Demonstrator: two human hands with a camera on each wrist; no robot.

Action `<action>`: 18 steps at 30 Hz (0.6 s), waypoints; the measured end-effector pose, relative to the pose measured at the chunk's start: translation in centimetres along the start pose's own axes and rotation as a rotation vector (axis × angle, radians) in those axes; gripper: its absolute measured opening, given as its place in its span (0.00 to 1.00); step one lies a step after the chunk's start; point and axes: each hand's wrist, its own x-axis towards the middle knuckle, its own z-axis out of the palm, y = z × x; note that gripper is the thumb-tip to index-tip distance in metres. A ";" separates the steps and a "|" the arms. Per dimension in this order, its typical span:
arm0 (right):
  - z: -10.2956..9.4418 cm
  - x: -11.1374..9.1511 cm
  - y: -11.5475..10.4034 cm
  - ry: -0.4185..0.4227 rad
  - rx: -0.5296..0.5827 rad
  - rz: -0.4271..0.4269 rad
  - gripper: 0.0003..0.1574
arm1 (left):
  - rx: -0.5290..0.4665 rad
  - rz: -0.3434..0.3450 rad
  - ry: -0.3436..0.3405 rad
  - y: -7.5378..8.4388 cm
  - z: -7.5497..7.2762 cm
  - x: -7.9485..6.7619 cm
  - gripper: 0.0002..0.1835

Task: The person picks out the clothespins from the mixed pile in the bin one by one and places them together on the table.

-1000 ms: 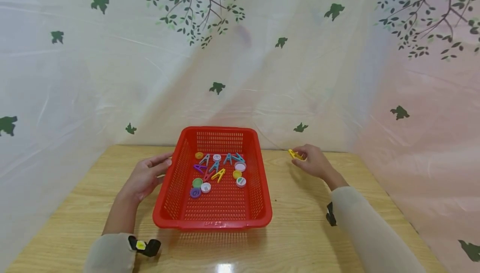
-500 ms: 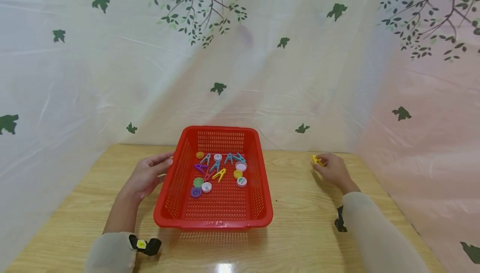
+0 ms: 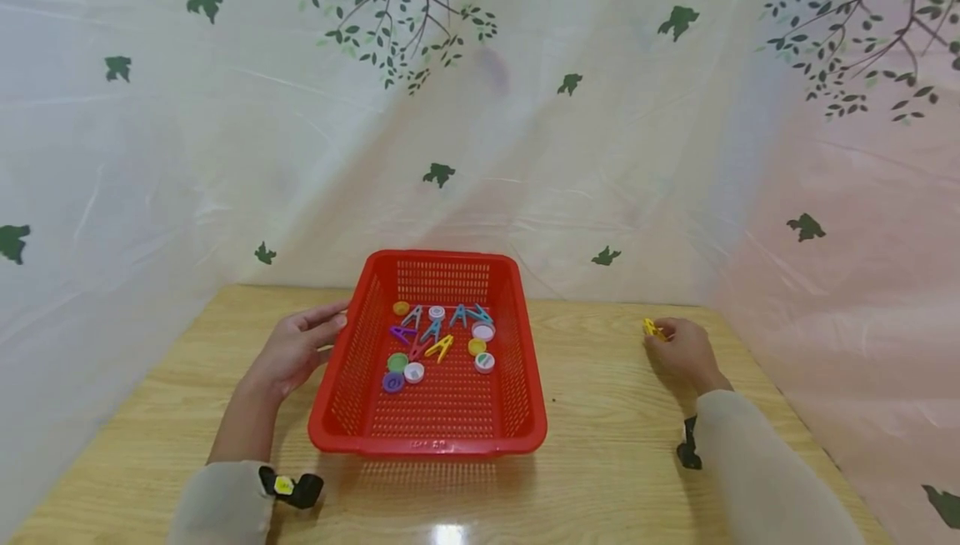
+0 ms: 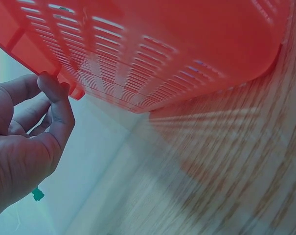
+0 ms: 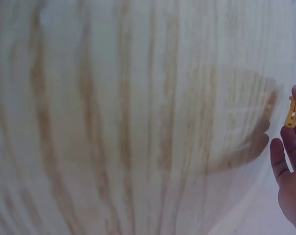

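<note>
A red plastic basket [image 3: 427,447] with slotted walls stands on the wooden table and holds small clothespins and bottle caps. At its left rim is my left hand [image 3: 300,349], thumb and fingertips gripping the edge; the left wrist view shows the thumb [image 4: 57,100] right at the rim. Off to the right, my right hand [image 3: 684,353] pinches a yellow clothespin [image 3: 651,327] between thumb and fingers, low over the table. The right wrist view shows that clothespin [image 5: 291,113] at its right border, the hand partly cut off.
Inside the basket lie a yellow clothespin [image 3: 440,348], a purple clothespin [image 3: 402,334], several blue ones, a green cap [image 3: 397,362] and white caps. A leaf-printed curtain [image 3: 480,220] rises behind the wooden table [image 3: 600,462].
My right hand has moved right, away from the basket, carrying the yellow clothespin. The left hand and the basket have stayed in place.
</note>
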 end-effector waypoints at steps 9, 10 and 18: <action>0.0 0.1 0.4 -0.013 -0.014 0.019 0.27 | 0.001 -0.014 0.020 -0.3 0.0 0.0 0.30; 0.1 0.1 0.4 -0.014 -0.018 0.018 0.27 | 0.005 -0.015 0.021 -0.3 0.0 0.0 0.30; 0.0 0.0 0.5 -0.045 -0.038 0.025 0.28 | 0.013 -0.007 0.031 -0.4 0.1 -0.2 0.30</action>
